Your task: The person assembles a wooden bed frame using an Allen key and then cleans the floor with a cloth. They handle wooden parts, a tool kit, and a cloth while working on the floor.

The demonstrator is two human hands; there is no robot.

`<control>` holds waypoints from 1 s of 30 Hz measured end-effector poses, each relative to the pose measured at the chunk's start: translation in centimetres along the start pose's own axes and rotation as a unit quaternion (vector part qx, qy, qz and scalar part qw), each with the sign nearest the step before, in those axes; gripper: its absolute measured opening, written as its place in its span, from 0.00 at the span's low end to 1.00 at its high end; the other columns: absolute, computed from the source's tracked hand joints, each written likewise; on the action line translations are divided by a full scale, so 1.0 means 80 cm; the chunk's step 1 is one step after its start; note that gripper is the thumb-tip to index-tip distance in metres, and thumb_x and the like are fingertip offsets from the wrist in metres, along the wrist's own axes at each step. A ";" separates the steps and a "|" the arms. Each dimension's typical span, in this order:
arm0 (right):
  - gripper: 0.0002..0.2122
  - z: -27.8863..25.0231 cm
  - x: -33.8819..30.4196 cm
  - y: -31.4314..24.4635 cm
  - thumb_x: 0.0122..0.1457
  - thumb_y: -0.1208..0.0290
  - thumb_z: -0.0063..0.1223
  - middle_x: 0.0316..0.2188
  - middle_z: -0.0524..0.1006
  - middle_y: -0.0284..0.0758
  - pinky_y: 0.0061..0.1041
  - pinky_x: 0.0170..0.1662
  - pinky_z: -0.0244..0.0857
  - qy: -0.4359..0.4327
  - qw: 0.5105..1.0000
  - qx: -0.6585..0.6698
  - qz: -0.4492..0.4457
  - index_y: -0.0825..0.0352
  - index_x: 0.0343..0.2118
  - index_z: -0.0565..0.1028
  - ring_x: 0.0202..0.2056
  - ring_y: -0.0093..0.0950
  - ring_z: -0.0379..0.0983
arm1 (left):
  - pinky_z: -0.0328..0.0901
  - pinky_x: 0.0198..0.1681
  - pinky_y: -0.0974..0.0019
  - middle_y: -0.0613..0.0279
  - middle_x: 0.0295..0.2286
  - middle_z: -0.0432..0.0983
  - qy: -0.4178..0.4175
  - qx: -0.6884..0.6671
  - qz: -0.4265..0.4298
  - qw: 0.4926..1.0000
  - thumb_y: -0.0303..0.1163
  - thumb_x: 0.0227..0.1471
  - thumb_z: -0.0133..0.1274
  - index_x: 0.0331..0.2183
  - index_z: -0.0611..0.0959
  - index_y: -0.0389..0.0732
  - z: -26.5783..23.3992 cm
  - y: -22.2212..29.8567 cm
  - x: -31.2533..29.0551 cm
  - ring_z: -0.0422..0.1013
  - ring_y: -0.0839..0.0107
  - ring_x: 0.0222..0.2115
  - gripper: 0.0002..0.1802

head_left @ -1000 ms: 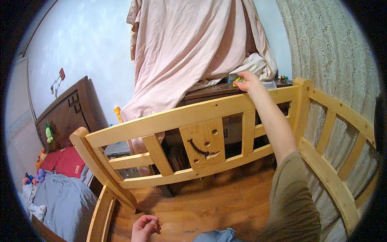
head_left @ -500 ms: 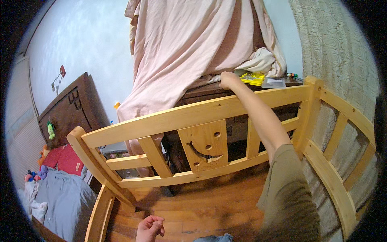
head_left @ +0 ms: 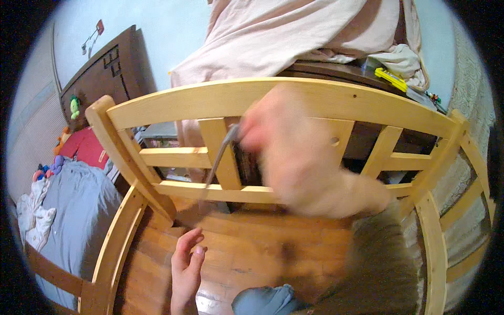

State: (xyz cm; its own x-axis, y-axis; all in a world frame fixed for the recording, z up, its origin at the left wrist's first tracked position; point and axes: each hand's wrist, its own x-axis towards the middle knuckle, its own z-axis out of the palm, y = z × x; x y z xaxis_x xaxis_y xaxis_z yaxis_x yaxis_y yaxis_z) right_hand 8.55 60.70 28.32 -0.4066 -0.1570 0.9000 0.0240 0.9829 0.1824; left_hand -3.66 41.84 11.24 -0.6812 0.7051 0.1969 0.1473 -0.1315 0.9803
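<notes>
Smeared by motion, my right hand is raised in front of the headboard-like end panel of a pale wooden bed frame. Its fingers grip a slim grey metal tool that points down and to the left; blur hides its exact kind. Lower down, my left hand is held over the wooden floor, fingers slightly curved and thumb apart, with nothing in it. My right forearm covers much of the panel's middle board.
Side rails of the frame run toward me on both sides. Behind the panel stands a dark piece of furniture under a pink cloth, with a yellow case on it. A bed with grey bedding lies at the left.
My right hand has come back from the dark furniture top near the yellow case and now carries the metal tool. My left hand has risen and its fingers have opened. The view has shifted.
</notes>
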 end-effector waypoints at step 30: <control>0.08 -0.131 -0.288 -0.235 0.56 0.68 0.48 0.26 0.75 0.36 0.17 0.31 0.65 -0.183 0.653 0.330 0.657 0.69 0.29 0.68 0.29 0.22 0.72 | 0.61 0.44 0.64 0.50 0.41 0.67 -0.212 0.015 0.205 0.955 0.28 0.53 0.42 0.47 0.67 0.32 0.140 -0.066 -0.166 0.66 0.60 0.40 0.19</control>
State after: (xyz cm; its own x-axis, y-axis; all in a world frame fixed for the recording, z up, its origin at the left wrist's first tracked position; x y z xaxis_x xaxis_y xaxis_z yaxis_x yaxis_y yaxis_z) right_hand 27.00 44.84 8.32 -0.6249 0.7777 -0.0690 0.2217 0.0921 -0.9708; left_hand 12.64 40.97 3.30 -0.2109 0.8179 0.5353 0.3644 -0.4424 0.8195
